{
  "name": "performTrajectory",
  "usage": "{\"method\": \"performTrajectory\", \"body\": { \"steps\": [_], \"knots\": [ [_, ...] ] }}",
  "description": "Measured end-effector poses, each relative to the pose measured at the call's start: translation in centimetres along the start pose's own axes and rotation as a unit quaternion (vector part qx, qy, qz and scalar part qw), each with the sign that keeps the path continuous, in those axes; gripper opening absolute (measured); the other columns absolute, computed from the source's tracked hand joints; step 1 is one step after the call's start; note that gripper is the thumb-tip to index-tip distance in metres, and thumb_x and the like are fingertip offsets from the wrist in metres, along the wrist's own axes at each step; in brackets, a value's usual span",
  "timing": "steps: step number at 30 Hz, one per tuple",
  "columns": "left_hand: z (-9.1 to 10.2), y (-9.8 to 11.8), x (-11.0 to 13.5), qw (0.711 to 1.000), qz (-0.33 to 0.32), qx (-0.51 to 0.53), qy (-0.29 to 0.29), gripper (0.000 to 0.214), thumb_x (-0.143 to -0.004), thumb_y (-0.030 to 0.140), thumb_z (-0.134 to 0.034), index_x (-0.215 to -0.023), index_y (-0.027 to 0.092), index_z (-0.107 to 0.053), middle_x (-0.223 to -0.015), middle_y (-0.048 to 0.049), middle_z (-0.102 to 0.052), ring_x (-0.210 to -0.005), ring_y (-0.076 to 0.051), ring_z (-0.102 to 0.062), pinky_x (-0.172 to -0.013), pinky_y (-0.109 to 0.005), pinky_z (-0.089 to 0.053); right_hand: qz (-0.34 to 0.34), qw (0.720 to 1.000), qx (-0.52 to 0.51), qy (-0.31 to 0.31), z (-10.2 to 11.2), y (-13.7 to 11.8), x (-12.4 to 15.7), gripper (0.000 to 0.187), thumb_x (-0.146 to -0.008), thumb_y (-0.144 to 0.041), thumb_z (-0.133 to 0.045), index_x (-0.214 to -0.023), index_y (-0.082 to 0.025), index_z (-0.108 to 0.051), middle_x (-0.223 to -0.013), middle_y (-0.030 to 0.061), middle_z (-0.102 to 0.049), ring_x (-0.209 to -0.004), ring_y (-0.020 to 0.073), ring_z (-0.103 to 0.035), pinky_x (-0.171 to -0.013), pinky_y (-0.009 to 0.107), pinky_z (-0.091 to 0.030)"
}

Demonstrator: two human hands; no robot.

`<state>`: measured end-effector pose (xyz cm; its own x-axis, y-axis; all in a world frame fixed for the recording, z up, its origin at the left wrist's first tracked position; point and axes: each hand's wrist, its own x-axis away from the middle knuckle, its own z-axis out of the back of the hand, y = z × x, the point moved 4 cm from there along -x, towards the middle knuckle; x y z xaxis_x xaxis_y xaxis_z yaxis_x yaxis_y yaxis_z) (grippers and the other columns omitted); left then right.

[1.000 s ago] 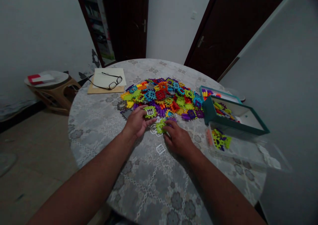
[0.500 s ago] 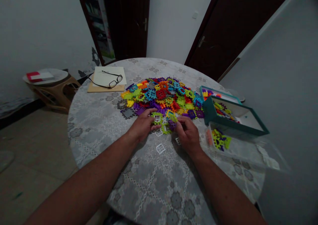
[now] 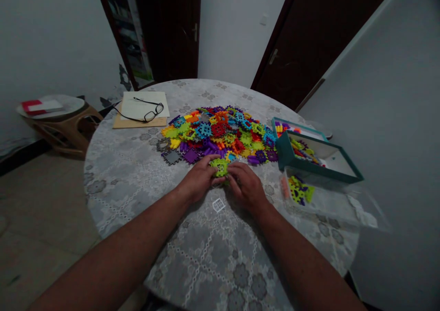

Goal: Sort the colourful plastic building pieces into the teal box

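My left hand [image 3: 197, 181] and my right hand [image 3: 246, 188] meet at the near edge of a pile of colourful interlocking plastic pieces [image 3: 220, 134] on a round table [image 3: 137, 173]. Both hands are closed on a lime-green toothed piece [image 3: 220, 166] held between them, fingers curled round its edges. A small white grid piece [image 3: 218, 205] lies on the tablecloth just in front of my hands.
A teal box [image 3: 311, 157] with more pieces stands at the right, beside a clear plastic bag [image 3: 309, 196] holding a few. Glasses [image 3: 147, 111] rest on papers at the far left. A stool [image 3: 58, 118] stands left of the table; dark doors behind.
My hands have come together: the right hand moved left to meet the left, and both now grip the green piece. The camera shifted slightly right.
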<state>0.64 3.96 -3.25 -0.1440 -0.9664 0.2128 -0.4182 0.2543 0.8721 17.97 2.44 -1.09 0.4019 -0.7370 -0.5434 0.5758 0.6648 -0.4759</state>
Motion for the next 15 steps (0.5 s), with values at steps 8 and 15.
{"method": "performTrajectory", "body": {
  "steps": [8, 15],
  "knots": [
    [1.5, 0.8, -0.9, 0.995, -0.014, 0.019, 0.092, 0.052, -0.080, 0.001, -0.063, -0.127, 0.021, -0.070, -0.130, -0.0145, -0.062, -0.105, -0.023, -0.068, -0.090, -0.043, -0.070, -0.149, 0.973, 0.173, -0.046, 0.7, 3.8, 1.3, 0.041, -0.102, -0.044, -0.068, -0.133, -0.017, -0.068, -0.124, 0.0173, -0.072, -0.118, 0.0329, -0.068, -0.101, 0.046, -0.056],
    [1.3, 0.7, -0.7, 0.997, -0.003, 0.030, 0.074, 0.046, -0.083, 0.003, -0.064, -0.126, 0.020, -0.072, -0.123, -0.0145, -0.066, -0.104, -0.023, -0.071, -0.085, -0.039, -0.071, -0.183, 0.971, 0.148, -0.042, 0.2, 3.8, 1.3, 0.045, -0.100, -0.040, -0.066, -0.139, -0.018, -0.068, -0.131, 0.0181, -0.072, -0.119, 0.0329, -0.069, -0.102, 0.046, -0.055]
  ]
}}
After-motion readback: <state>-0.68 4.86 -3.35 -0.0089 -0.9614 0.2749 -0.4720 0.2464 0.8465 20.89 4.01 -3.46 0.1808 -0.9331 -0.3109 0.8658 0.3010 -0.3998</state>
